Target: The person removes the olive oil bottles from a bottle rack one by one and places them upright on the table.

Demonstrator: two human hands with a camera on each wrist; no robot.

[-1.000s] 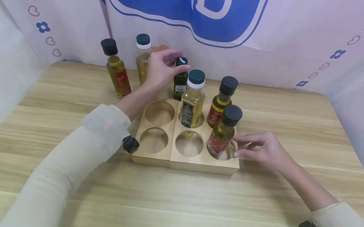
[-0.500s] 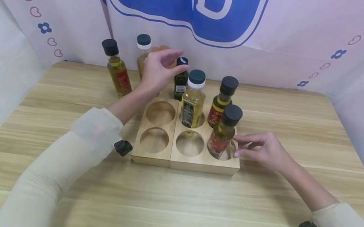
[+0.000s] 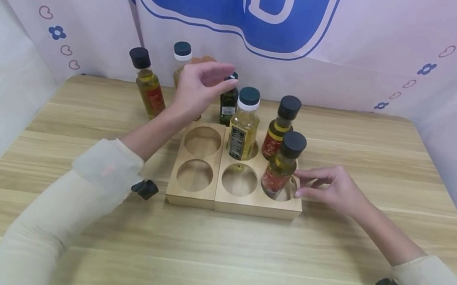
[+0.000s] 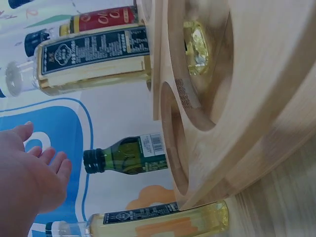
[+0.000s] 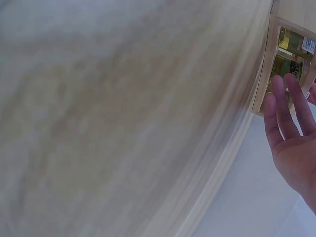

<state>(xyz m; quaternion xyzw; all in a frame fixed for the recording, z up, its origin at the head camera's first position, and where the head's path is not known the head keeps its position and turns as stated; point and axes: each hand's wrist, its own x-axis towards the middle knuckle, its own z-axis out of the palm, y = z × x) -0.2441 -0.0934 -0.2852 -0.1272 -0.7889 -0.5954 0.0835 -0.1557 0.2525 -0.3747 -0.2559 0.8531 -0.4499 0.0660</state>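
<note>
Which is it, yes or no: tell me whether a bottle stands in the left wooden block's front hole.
No, in the head view the front hole of the left wooden block is empty.

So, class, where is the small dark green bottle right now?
In the head view, the dark green bottle stands behind the wooden rack, just right of the left hand.
</note>
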